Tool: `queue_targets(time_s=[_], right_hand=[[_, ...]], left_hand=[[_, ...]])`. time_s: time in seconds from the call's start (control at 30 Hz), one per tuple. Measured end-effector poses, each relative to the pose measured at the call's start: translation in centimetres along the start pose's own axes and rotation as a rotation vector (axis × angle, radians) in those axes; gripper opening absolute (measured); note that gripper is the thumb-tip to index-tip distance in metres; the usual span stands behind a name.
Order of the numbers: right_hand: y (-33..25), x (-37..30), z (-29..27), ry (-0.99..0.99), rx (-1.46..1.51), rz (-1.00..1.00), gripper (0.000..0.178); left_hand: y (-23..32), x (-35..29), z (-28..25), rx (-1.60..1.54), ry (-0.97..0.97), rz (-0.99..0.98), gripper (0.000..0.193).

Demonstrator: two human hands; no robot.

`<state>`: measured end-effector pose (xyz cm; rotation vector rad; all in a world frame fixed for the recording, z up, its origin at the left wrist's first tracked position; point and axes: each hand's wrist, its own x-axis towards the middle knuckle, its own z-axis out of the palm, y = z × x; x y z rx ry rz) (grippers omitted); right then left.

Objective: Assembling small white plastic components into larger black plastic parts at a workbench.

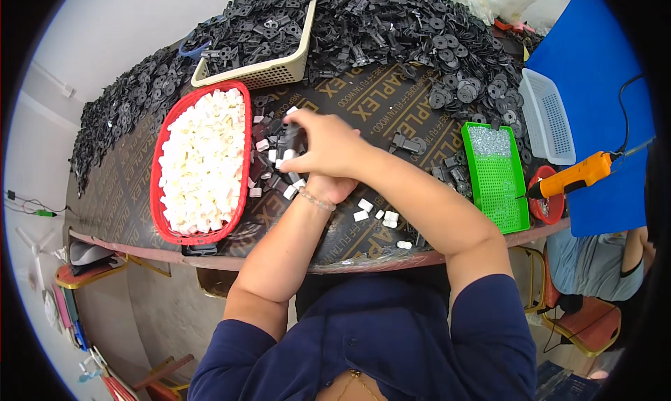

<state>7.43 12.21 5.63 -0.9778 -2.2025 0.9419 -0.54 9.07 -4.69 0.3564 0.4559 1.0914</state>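
Observation:
My right hand (327, 144) reaches across from the right, its thumb and fingers curled round a black plastic part (299, 135). Small white pieces show close to its fingertips. Under it lies my left hand (333, 187), with a beaded bracelet at the wrist; its fingers are mostly hidden, so its grip cannot be made out. Just left of both hands, black plastic parts with white blocks (262, 145) lie in a loose cluster on the table. A few loose white blocks (390, 220) rest near the table edge, between my forearms.
A red basket (158, 184) full of white blocks stands at left. Behind are a cream basket (306, 48) and a heap of black parts (391, 31). At right are a green tray (517, 225) of small metal pieces, an orange power screwdriver (576, 175) and a white basket (549, 114).

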Motion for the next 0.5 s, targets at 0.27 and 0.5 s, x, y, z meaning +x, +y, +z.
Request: queue_targets(time_s=[0.27,0.5], right_hand=[[6.5,4.7,-7.4,0.107,-0.808,0.274,0.050],[18.2,0.3,-14.8,-0.049,-0.921,0.564,0.078]], left_hand=[[2.1,0.3,0.7,-0.101,0.215,0.052,0.032],[1.3,0.5,1.4,-0.024,0.125,0.033,0.036]])
